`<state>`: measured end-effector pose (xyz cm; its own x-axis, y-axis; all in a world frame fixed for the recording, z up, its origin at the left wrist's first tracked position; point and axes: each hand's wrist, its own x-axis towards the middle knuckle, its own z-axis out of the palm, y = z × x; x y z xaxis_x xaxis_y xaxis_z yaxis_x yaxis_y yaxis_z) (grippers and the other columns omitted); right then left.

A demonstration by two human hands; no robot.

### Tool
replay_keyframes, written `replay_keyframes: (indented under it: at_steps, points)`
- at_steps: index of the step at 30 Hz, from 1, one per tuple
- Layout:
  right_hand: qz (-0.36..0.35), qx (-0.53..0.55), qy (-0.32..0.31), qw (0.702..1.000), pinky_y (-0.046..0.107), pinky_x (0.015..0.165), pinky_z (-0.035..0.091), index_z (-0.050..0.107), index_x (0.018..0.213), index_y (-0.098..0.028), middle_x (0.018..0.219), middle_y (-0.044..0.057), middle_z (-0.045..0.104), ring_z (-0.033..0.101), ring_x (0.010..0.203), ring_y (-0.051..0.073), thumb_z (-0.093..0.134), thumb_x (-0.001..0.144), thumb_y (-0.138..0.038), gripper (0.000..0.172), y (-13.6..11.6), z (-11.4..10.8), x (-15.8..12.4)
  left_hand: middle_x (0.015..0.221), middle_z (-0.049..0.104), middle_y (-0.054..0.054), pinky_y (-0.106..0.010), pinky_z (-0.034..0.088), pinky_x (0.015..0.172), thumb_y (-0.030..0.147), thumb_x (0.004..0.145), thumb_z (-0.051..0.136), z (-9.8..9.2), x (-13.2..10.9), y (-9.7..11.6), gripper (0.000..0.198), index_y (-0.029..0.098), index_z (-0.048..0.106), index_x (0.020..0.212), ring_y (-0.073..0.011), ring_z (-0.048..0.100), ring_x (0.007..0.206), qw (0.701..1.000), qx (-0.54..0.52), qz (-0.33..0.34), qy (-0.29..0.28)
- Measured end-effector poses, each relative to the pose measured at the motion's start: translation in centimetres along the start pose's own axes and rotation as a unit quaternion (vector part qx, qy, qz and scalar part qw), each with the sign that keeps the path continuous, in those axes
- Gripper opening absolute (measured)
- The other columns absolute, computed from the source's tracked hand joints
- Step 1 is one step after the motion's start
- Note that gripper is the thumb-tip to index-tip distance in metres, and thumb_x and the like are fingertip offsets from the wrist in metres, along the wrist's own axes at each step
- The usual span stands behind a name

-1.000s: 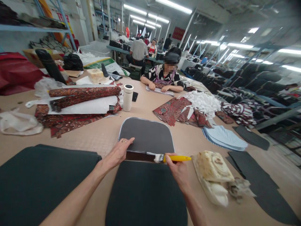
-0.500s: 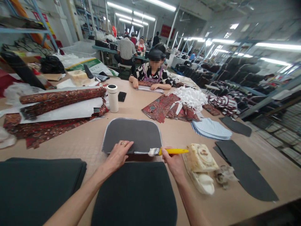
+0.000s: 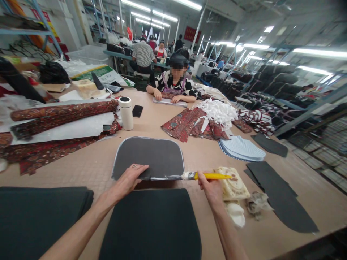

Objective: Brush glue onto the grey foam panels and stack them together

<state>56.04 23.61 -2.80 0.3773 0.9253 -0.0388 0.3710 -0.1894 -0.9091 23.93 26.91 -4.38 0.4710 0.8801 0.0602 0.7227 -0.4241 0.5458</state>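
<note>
A grey rounded panel (image 3: 159,155) with whitish edges lies on the table in front of me. My left hand (image 3: 132,177) rests flat on its near left part, fingers stretched out, a ring on one finger. In my right hand (image 3: 210,187) is a paintbrush (image 3: 214,176) with a yellow handle. Its white-coated bristles are at the panel's near right corner. Nearer to me lies a dark green-black panel (image 3: 154,224). To the right of my right hand sits a cream, crusted block-like container (image 3: 235,189) with a white lump (image 3: 235,213) at its front.
A dark panel stack (image 3: 40,213) lies left. Beyond are a white bottle (image 3: 126,115), a phone (image 3: 137,111) and patterned fabric rolls (image 3: 65,112). Striped blue pieces (image 3: 242,148) and grey pieces (image 3: 282,195) lie right. A co-worker (image 3: 176,79) handles material across the table.
The brush has moved right along the panel's near edge to its corner, with my right hand shifting right. My left hand stays on the panel. The view has shifted slightly.
</note>
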Motion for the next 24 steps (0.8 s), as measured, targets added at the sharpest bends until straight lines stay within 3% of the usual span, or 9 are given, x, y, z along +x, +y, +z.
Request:
replay_keyframes:
  at_steps: [3,8,13,15,18,24]
  points:
    - [-0.005,-0.007,-0.014,1.0,0.025,0.044,0.038,0.059,0.063,-0.018,0.044,-0.003,0.049,0.046,0.041,0.013,0.056,0.07,-0.059,0.042,0.2,0.0,0.3,0.117,0.058,-0.009,-0.037,0.044,0.095,0.004,0.075,0.049,0.0,-0.2,-0.3,0.052,0.019,0.049,0.124,-0.0215,0.052,0.108,1.0,-0.004,0.019,0.005]
    - [-0.009,-0.037,0.08,0.996,0.026,0.047,0.041,0.06,0.059,-0.018,0.047,-0.001,0.054,0.051,0.045,0.016,0.055,0.071,-0.057,0.041,0.2,-0.8,1.6,0.111,0.057,-0.01,-0.037,0.045,0.092,0.007,0.079,0.042,-0.1,-0.5,-0.4,0.046,0.019,0.048,0.123,-0.0211,0.053,0.102,0.999,0.012,0.037,0.0]
    - [-0.046,0.01,0.055,0.997,0.026,0.053,0.044,0.067,0.086,-0.015,0.06,0.001,0.062,0.058,0.053,0.017,0.053,0.075,-0.056,0.045,-1.7,2.3,4.3,0.106,0.058,-0.009,-0.034,0.045,0.091,0.005,0.076,0.037,0.5,-0.3,-0.7,0.046,0.017,0.05,0.119,-0.02,0.052,0.102,0.998,0.028,0.049,0.003]
    - [-0.061,0.005,0.039,0.997,0.027,0.057,0.045,0.067,0.087,-0.015,0.065,0.003,0.065,0.06,0.058,0.018,0.053,0.075,-0.056,0.045,-2.2,3.3,4.9,0.106,0.059,-0.008,-0.034,0.045,0.091,0.005,0.077,0.036,0.8,-0.3,-0.8,0.047,0.017,0.049,0.12,-0.0196,0.052,0.102,0.999,0.034,0.032,0.003]
    - [-0.069,-0.012,0.031,0.997,0.029,0.061,0.045,0.067,0.079,-0.016,0.067,0.004,0.067,0.061,0.061,0.019,0.055,0.075,-0.054,0.04,-1.8,3.3,3.5,0.107,0.059,-0.008,-0.035,0.045,0.092,0.006,0.078,0.034,1.2,-0.3,-0.7,0.047,0.017,0.048,0.121,-0.0193,0.051,0.103,0.999,0.038,0.003,0.002]
    - [-0.061,-0.055,0.026,0.996,0.031,0.071,0.048,0.066,0.084,-0.02,0.079,0.004,0.07,0.064,0.073,0.021,0.053,0.078,-0.051,0.034,-0.4,0.4,-2.4,0.106,0.059,-0.008,-0.039,0.045,0.09,0.008,0.078,0.039,1.3,-0.3,-0.9,0.04,0.019,0.053,0.114,-0.0229,0.051,0.103,1.0,0.029,-0.008,-0.007]
